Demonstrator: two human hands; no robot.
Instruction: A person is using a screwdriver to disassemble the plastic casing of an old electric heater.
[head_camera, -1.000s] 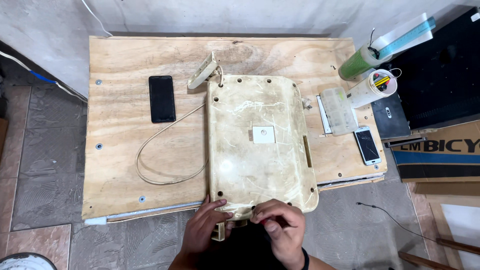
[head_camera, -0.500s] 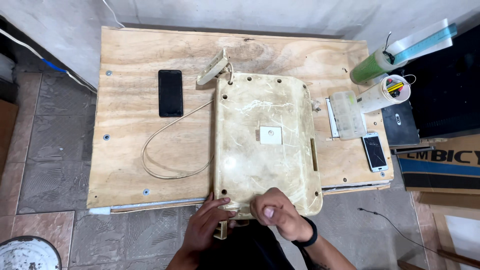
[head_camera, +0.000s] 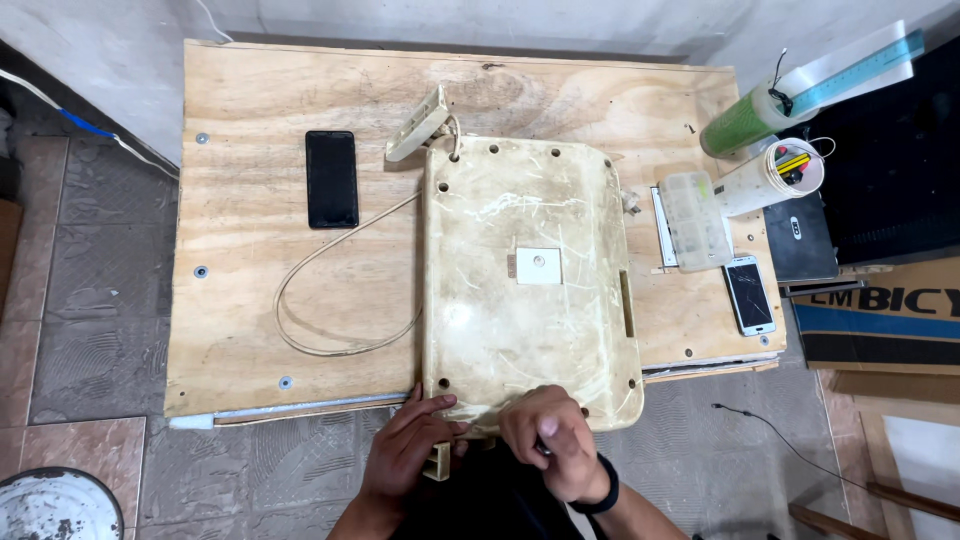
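A yellowed cream plastic housing (head_camera: 530, 270), flat with rounded corners and screw holes along its rim, lies on the plywood table (head_camera: 260, 90). Its near edge overhangs the table front. My left hand (head_camera: 405, 452) grips that near edge at the left corner, fingers on top, beside a small beige bracket (head_camera: 437, 463) hanging below. My right hand (head_camera: 552, 440), with a black wristband, is curled into a fist on the same edge. It seems to pinch a small dark tool, mostly hidden by the fingers. A cream cord (head_camera: 320, 300) loops from the housing to a beige plug block (head_camera: 418, 125).
A black phone (head_camera: 331, 178) lies left of the housing. On the right are a clear plastic box (head_camera: 697, 220), a white cracked phone (head_camera: 749, 295), a green tube (head_camera: 740, 125) and a white cup of pens (head_camera: 780, 172). A cardboard box (head_camera: 880, 310) and a white bucket (head_camera: 50, 505) stand on the tiled floor.
Both hands stay at the housing's near edge. My right hand has shifted slightly and curled tighter, and its wristband has come into view. The housing has not moved.
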